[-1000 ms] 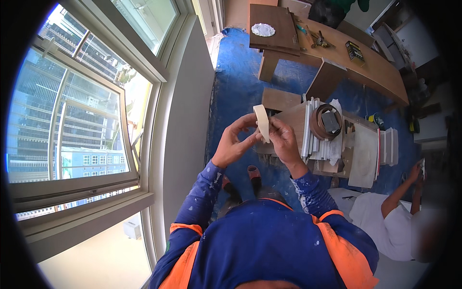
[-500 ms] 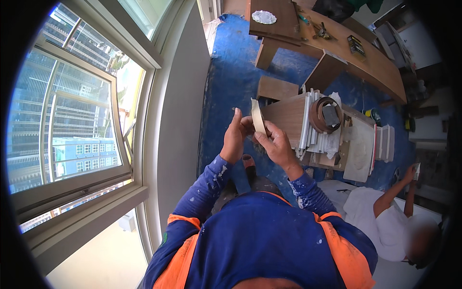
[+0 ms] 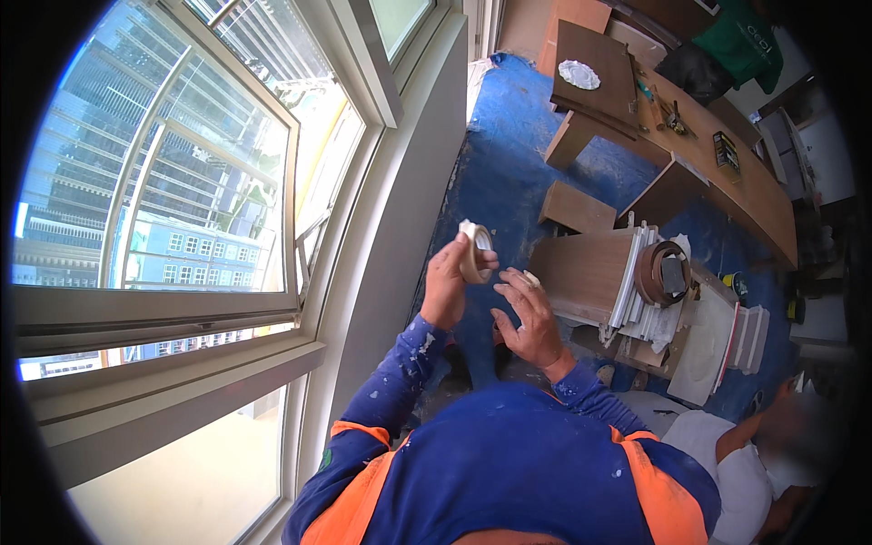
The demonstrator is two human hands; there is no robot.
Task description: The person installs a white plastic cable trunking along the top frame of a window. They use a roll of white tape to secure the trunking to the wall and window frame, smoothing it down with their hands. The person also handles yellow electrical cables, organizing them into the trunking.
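A roll of pale tape is upright in my left hand, with my thumb on its near side and fingers curled through and behind it. Just to the right, my right hand is off the roll, fingers loosely bent and apart, thumb out. A small pale bit shows at its fingertips; I cannot tell whether it is stuck there. Beyond that hand is a stack of brown boards and white strips, with a brown coil on it.
An open window and wall line my left. Blue sheeting covers the floor. A wooden bench with tools stands ahead. A co-worker in white is low at my right; another person in green is beyond the bench.
My right hand has let go of the tape roll and drawn apart to the right. My left hand now grips the roll alone. The view has turned slightly.
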